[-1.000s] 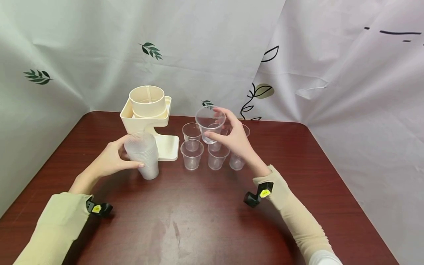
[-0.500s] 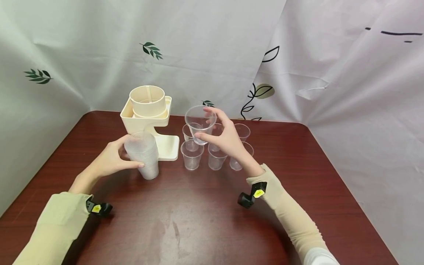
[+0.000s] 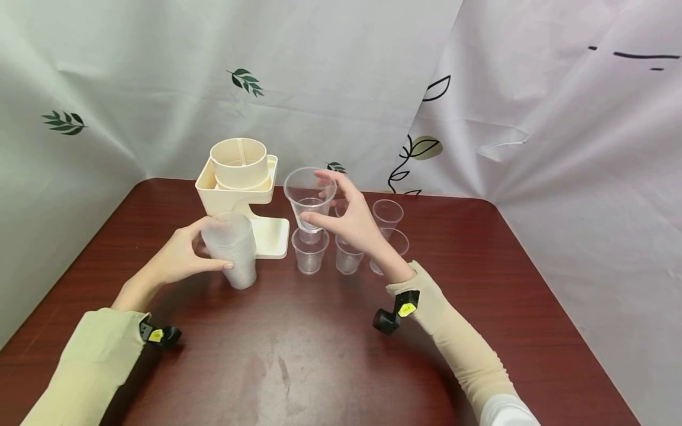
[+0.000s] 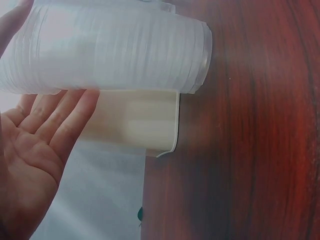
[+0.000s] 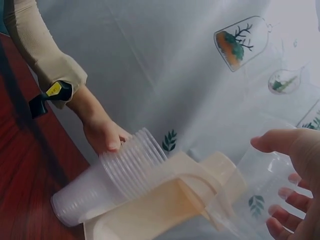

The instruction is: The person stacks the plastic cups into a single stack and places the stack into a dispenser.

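Observation:
In the head view my left hand (image 3: pixel 178 254) grips a tall stack of nested clear plastic cups (image 3: pixel 238 257), thumb on the near side. In the left wrist view its fingers (image 4: pixel 72 125) lie along the underside of the stack. My right hand (image 3: pixel 354 222) pinches one clear plastic cup (image 3: pixel 311 198) between thumb and fingers, held upright above the standing cups. From the right wrist view, this cup (image 5: pixel 257 172) overlaps the cream dispenser behind it. Several single cups (image 3: pixel 309 255) stand in two rows below the right hand, some partly hidden by it.
Just behind the stack stands a cream plastic dispenser (image 3: pixel 234 201) with a round top and a flat foot (image 3: pixel 270 238). Everything rests on a dark red wooden table (image 3: pixel 298 349). A white printed curtain (image 3: pixel 330 89) hangs behind and around the table.
My right hand has moved left with its cup, from over the middle of the rows to over their left end. The left hand keeps its place on the stack.

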Motion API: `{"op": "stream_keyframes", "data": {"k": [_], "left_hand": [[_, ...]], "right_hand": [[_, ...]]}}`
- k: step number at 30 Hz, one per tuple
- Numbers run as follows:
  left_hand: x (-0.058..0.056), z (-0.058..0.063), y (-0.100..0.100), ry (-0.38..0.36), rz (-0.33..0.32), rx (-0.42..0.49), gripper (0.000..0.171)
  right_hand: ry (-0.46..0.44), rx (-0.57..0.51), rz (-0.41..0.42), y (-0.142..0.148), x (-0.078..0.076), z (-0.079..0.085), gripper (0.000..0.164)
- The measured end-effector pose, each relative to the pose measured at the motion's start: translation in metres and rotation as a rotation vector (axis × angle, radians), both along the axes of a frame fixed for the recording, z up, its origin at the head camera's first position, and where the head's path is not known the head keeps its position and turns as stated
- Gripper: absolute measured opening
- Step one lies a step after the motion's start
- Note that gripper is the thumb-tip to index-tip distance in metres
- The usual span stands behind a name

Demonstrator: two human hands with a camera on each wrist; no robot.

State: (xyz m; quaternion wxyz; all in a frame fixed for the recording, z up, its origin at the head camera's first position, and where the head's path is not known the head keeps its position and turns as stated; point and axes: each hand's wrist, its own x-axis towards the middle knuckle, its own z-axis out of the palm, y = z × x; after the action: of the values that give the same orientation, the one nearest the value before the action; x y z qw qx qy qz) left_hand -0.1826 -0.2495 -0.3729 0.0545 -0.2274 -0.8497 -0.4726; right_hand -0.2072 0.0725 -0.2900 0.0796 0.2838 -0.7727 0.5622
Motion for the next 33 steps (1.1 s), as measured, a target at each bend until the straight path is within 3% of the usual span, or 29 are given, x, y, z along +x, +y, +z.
{"op": "stream_keyframes", "data": {"k": [9, 20, 33], "left_hand": [[0.001, 0.002, 0.001, -0.018, 0.022, -0.011, 0.073], [-0.001, 0.001, 0.001, 0.008, 0.009, -0.005, 0.072], [0.000, 0.000, 0.001, 0.002, 0.017, -0.017, 0.071]], "right_hand": [[-0.020, -0.079, 0.033, -0.011, 0.000, 0.003, 0.069], [-0.062, -0.088, 0.061, -0.023, 0.001, 0.010, 0.067], [-0.011, -0.075, 0.102, -0.039, 0.000, 0.012, 0.068]]}}
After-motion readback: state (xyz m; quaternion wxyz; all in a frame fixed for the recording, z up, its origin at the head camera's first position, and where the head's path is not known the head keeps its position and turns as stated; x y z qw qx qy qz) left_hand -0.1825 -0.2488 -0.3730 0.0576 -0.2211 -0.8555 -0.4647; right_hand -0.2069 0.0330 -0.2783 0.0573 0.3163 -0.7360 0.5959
